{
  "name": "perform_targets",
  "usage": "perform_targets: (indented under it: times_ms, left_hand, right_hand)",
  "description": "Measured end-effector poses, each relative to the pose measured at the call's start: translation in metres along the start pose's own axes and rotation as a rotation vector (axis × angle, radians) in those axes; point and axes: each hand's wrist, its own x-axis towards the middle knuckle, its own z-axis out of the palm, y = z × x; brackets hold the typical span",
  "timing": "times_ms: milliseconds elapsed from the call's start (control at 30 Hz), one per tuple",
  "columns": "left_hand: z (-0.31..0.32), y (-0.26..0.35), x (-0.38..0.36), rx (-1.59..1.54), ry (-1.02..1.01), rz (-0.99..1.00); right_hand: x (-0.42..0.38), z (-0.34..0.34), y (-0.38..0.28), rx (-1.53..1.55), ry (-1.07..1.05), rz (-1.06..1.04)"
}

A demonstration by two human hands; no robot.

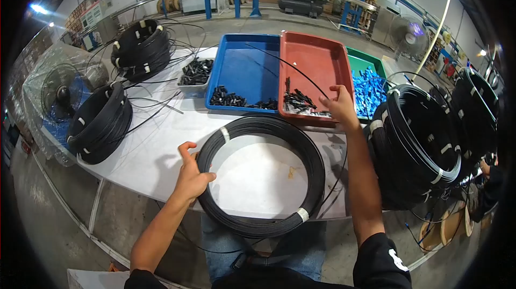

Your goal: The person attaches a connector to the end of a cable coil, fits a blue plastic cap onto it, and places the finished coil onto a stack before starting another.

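A coil of black cable [317, 168], bound with white tape, lies flat at the table's front edge and juts slightly over it. My left hand [193, 175] grips its left side, thumb on top and fingers around the outer edge. Above the red tray [314, 47], my right hand [341, 105] pinches the loose black cable [301, 72] between thumb and fingers. From that pinch, the free end reaches up and left across the red tray toward the blue tray [242, 69]. Small black connector pieces [298, 99] lie in the red tray's near part.
Beyond the coil stand a clear bin of black pieces [197, 71] and a green tray with blue connectors [368, 90]. Stacked cable coils [99, 122] stand at left, with more coils [414, 138] at right. Another person's sleeve [486, 195] shows far right.
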Motion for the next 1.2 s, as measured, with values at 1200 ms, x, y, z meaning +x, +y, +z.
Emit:
perform_targets:
  times_ms: [1200]
  left_hand:
    - [0.037, 0.036, 0.111, 0.299, -0.853, 0.279]
  right_hand:
    - [-0.028, 0.022, -0.053, -0.037, -0.257, -0.244]
